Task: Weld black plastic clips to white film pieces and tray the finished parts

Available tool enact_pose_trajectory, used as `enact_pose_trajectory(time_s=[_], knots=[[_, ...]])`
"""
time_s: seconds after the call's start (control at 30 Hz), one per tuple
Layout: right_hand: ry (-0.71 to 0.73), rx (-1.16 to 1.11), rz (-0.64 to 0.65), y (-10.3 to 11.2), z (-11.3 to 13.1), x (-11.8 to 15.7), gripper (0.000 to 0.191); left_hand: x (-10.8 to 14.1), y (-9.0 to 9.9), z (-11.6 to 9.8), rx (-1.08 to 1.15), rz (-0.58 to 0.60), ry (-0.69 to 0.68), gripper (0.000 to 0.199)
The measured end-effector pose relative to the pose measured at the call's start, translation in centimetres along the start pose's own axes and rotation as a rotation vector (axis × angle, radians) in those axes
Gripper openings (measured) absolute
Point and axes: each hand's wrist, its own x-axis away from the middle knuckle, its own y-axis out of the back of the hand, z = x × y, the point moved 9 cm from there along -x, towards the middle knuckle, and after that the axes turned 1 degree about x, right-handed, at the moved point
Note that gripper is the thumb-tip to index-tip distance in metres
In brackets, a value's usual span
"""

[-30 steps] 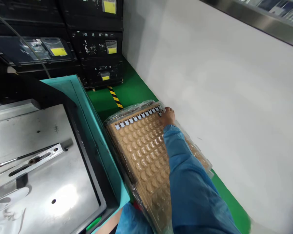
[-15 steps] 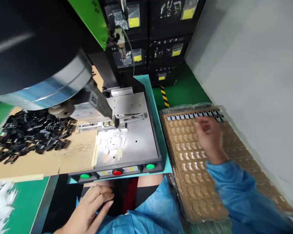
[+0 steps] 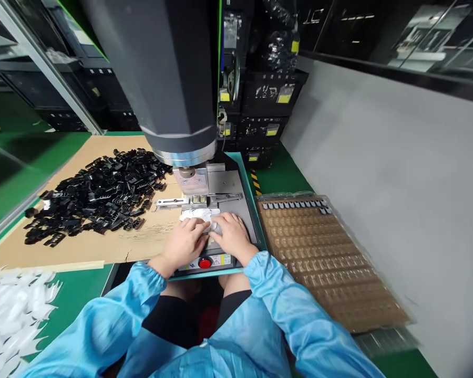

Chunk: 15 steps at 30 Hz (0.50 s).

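Note:
Both hands meet over the metal plate of a press-like machine. My left hand (image 3: 186,242) has its fingers bent and closed at a small white piece (image 3: 216,227). From the other side, my right hand (image 3: 233,234) closes its fingertips on the same piece. The fingers hide most of it. Just beyond them lies a group of thin white pieces (image 3: 199,213) on the metal plate (image 3: 249,214). A metal fixture (image 3: 199,200) with a slotted bar on each side sits behind these, under the machine head (image 3: 185,152).
A heap of black plastic clips (image 3: 106,189) covers cardboard (image 3: 150,239) at left. White pieces (image 3: 16,310) pile at lower left. A brown moulded tray (image 3: 319,252) at right holds grey-white parts along its far edge. A red button (image 3: 205,263) is on the machine's front.
My right hand has come from the tray at right to the machine plate. My left hand has risen from my lap to the plate. The view has tilted up.

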Motion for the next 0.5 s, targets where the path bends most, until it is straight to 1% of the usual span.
enact_pose_trajectory(time_s=[0.1, 0.2, 0.37, 0.5], knots=[[0.007, 0.055, -0.017, 0.0, 0.3, 0.2, 0.026, -0.5, -0.2, -0.3, -0.047, -0.007, 0.026, 0.037], [-0.006, 0.090, -0.045, 0.0, 0.3, 0.4, 0.020, -0.8, -0.4, -0.4, -0.044, -0.007, 0.045, 0.032], [-0.058, 0.158, -0.088, -0.3, 0.0, 0.7, 0.017, -0.9, -0.6, -0.6, 0.014, -0.018, 0.057, 0.026], [-0.141, 0.169, -0.164, 0.1, -0.7, 1.0, 0.023, -0.6, -0.5, -0.8, 0.077, -0.063, 0.052, 0.027]])
